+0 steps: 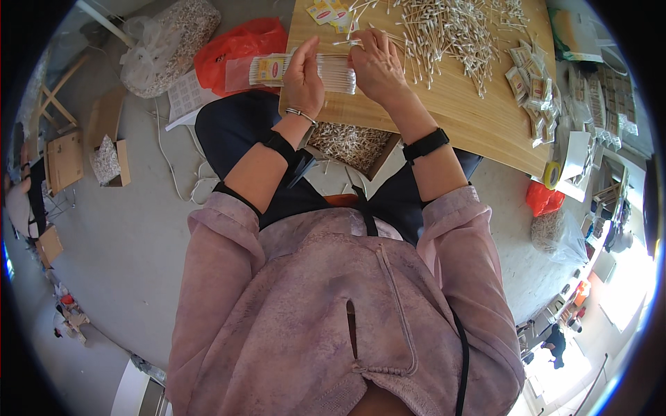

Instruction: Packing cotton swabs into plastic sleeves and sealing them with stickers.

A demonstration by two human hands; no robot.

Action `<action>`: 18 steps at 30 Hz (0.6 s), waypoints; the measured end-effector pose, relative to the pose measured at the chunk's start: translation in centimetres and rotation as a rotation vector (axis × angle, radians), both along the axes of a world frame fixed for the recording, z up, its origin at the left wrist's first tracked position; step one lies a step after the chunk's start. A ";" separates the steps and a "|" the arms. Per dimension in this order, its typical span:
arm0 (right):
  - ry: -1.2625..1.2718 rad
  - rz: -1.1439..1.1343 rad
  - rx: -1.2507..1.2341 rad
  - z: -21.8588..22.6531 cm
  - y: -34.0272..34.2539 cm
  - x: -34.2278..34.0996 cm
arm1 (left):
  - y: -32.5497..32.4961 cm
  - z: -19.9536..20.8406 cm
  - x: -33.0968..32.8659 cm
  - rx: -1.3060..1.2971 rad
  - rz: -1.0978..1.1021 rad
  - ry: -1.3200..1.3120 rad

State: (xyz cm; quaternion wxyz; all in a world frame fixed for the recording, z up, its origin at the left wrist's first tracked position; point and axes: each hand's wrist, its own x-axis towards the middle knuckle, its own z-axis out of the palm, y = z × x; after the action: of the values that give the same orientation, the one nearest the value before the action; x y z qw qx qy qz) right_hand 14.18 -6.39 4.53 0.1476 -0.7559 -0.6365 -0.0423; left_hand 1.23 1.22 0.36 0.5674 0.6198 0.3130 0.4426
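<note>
Here we are at a pale wooden table [485, 119], grain showing, its front edge slanting down toward the right, over a grey floor [125, 253]. A great drift of loose swabs [451, 41] spreads across the upper part of the tabletop, with yellow cards [329, 14] at its far left corner and filled packs [534, 90] heaped toward the right; a yellow roll of tape [551, 175] sits out by the right corner. Under the front edge, between the knees, there's a box of swabs [352, 144]. Over on the left, a bulging clear bag [170, 48], a bright red bag [243, 47] and open cartons [66, 159], while strong light pours in at the far right. And now the packet [336, 75]: it's at the table's left end, its left part reaching out over the red bag, long axis running left to right, swabs lying lengthwise, one row of cotton tips facing right, the clear sleeve trailing left past a yellow label [269, 68]. The left hand [305, 78] lies across its middle, fingers together pointing away from the body; whether it grips, I can't tell. The right hand [378, 66] is at the right end, fingers bent, fingertips beside a loose swab; whether they pinch it, I can't tell.
</note>
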 end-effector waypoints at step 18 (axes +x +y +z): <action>0.323 0.062 -0.267 2.7 -8.9 -1.8 | 0.0 -0.1 0.0 -0.055 -0.067 -0.172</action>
State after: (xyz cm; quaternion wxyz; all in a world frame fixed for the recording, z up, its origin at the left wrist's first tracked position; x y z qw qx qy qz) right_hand 12.35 -15.31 7.26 0.1475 -0.7457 -0.6274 0.1690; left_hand 1.18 1.27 0.22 0.6236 0.5738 0.2542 0.4662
